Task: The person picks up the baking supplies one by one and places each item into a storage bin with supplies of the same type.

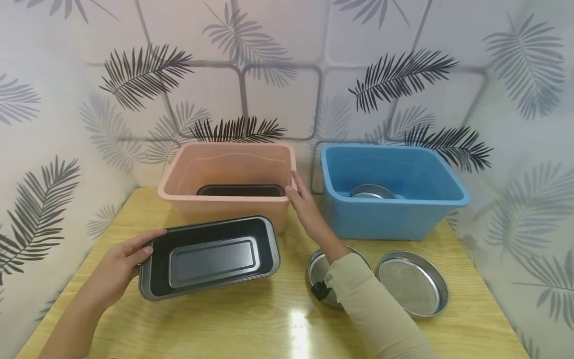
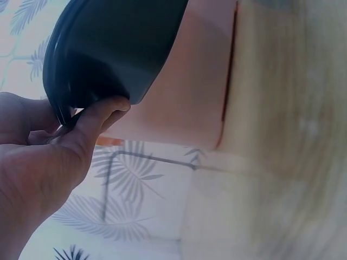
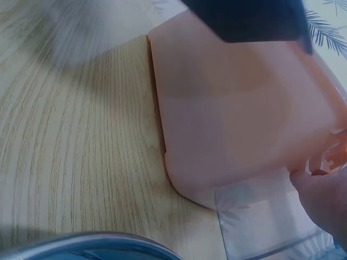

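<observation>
One dark loaf pan (image 1: 240, 190) and one steel plate (image 1: 371, 191) binned; left hand (image 1: 117, 269) gripping second loaf pan (image 1: 210, 257) before pink bin (image 1: 226, 183), right hand (image 1: 306, 207) flat, fingers straight, against its rim, two round plates (image 1: 413, 282) waiting beside.

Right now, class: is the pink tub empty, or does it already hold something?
Not empty. The head view shows a dark baking pan lying on the bottom of the pink tub, like the dark loaf pan gripped by the left hand.
</observation>
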Demonstrator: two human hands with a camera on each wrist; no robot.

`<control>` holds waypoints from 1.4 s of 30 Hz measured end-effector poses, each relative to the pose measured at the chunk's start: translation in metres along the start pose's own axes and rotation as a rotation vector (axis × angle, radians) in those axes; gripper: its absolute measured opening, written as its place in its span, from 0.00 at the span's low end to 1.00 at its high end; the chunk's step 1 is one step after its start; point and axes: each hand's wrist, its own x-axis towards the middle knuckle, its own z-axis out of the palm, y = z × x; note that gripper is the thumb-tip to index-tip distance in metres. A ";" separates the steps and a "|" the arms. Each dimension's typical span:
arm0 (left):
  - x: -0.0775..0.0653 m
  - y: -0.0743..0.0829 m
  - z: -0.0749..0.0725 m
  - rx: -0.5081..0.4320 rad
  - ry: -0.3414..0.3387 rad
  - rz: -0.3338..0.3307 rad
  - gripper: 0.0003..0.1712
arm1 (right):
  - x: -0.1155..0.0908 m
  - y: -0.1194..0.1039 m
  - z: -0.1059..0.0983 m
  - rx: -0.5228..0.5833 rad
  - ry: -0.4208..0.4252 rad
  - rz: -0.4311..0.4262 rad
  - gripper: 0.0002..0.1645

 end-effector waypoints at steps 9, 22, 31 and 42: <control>0.009 0.025 -0.009 -0.063 -0.060 0.060 0.25 | 0.001 0.001 0.001 -0.009 -0.001 -0.003 0.39; 0.032 0.053 -0.022 -0.102 -0.062 0.083 0.23 | -0.001 0.002 -0.001 0.008 -0.005 -0.011 0.38; 0.052 0.073 -0.029 -0.120 -0.048 0.092 0.21 | 0.000 0.001 -0.001 -0.003 -0.004 -0.028 0.37; 0.080 0.094 -0.037 -0.144 -0.032 0.097 0.23 | 0.000 0.004 -0.003 -0.013 -0.019 -0.032 0.38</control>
